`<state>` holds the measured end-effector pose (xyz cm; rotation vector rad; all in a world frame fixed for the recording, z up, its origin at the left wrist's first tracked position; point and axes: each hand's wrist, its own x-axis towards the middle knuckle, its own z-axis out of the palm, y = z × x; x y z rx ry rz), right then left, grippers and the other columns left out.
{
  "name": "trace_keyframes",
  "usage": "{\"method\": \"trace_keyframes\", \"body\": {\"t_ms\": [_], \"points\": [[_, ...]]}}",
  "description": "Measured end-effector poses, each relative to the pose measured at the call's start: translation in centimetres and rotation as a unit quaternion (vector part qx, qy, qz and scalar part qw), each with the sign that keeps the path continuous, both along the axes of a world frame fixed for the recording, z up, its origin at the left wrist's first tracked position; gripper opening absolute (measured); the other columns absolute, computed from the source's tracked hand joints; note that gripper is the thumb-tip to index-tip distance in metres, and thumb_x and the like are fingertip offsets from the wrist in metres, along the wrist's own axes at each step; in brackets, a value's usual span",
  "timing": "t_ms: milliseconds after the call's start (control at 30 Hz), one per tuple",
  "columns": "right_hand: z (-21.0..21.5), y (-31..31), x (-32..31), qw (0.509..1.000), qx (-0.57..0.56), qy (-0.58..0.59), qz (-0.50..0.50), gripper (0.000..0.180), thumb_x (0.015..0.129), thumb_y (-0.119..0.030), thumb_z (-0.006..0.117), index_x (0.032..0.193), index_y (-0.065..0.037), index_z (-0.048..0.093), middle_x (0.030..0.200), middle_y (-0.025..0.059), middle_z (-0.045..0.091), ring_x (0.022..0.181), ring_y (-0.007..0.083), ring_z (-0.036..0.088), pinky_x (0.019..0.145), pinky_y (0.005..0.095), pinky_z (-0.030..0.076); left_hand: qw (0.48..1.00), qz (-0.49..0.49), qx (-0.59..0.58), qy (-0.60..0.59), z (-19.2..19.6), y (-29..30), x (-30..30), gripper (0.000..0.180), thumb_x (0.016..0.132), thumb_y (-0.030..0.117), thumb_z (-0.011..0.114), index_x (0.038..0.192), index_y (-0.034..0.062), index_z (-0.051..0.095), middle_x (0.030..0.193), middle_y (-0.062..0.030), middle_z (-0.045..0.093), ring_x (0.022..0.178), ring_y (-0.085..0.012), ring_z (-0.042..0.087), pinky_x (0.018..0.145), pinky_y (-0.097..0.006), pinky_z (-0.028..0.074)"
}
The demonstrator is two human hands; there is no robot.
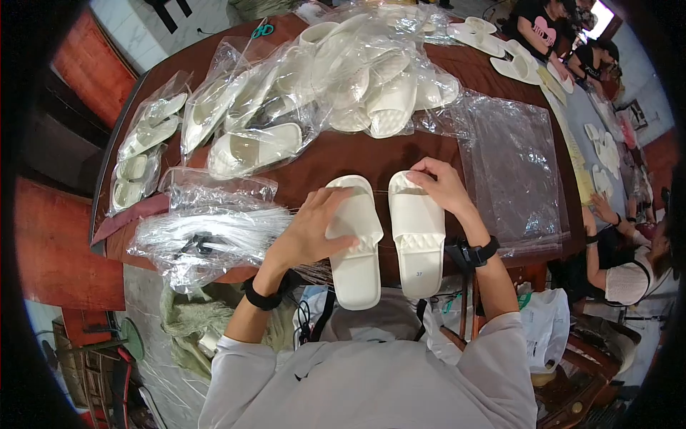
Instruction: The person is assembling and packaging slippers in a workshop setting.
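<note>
Two cream slide slippers lie side by side in front of me, toes pointing away and heels at the near table edge. My left hand [313, 225] reaches across the strap of the left slipper [357, 275], thumb on its near side and fingers toward the toe, gripping it. At the toe of the right slipper [418, 222], my right hand [441, 184] pinches the tip, thumb on top and the other fingers curled. A thin strand seems to run between the two toes. Black bands circle both my wrists.
Bagged slippers [389, 107] pile up across the far table. To my left lies a bundle of thin clear strips [214, 232]; to my right, flat clear plastic bags [514, 164]. Teal-handled scissors [262, 31] sit at the far edge. Other people work along a table [607, 118] at the right.
</note>
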<state>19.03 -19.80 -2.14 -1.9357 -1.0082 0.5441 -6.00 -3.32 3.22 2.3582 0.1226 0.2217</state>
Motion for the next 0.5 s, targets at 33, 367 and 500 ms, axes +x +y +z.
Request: {"method": "trace_keyframes", "body": {"t_ms": [33, 367, 500], "points": [[-0.1, 0.1, 0.0, 1.000, 0.008, 0.002, 0.001, 0.022, 0.086, -0.022, 0.068, 0.093, -0.001, 0.066, 0.080, 0.0084, 0.067, 0.073, 0.0141, 0.060, 0.068, 0.0300, 0.047, 1.000, 0.011, 0.004, 0.004, 0.6, -0.2, 0.7, 0.066, 0.074, 0.020, 0.071, 0.132, 0.0015, 0.045, 0.125, -0.0206, 0.051, 0.117, -0.0399, 0.047, 0.100, -0.044, 0.038], [0.3, -1.0, 0.1, 0.991, 0.001, -0.124, -0.053, 0.018, 0.085, -0.018, 0.066, 0.093, -0.003, 0.064, 0.090, 0.0133, 0.064, 0.085, 0.0281, 0.062, 0.075, 0.0367, 0.048, 0.994, 0.081, 0.067, 0.012, -1.3, 1.8, 3.1, 0.036, 0.084, 0.007, 0.056, 0.120, 0.0043, 0.052, 0.103, -0.0196, 0.058, 0.095, -0.0384, 0.058, 0.083, -0.043, 0.046], [2.7, 0.2, -2.0, 0.983, 0.034, -0.173, 0.047, 0.019, 0.083, -0.019, 0.067, 0.094, -0.004, 0.063, 0.094, 0.0116, 0.062, 0.092, 0.0322, 0.058, 0.083, 0.0404, 0.045, 0.994, 0.092, 0.057, 0.008, -2.8, 2.7, 1.5, 0.034, 0.084, 0.006, 0.055, 0.118, 0.0054, 0.053, 0.103, -0.0182, 0.059, 0.096, -0.0378, 0.058, 0.082, -0.043, 0.046]]}}
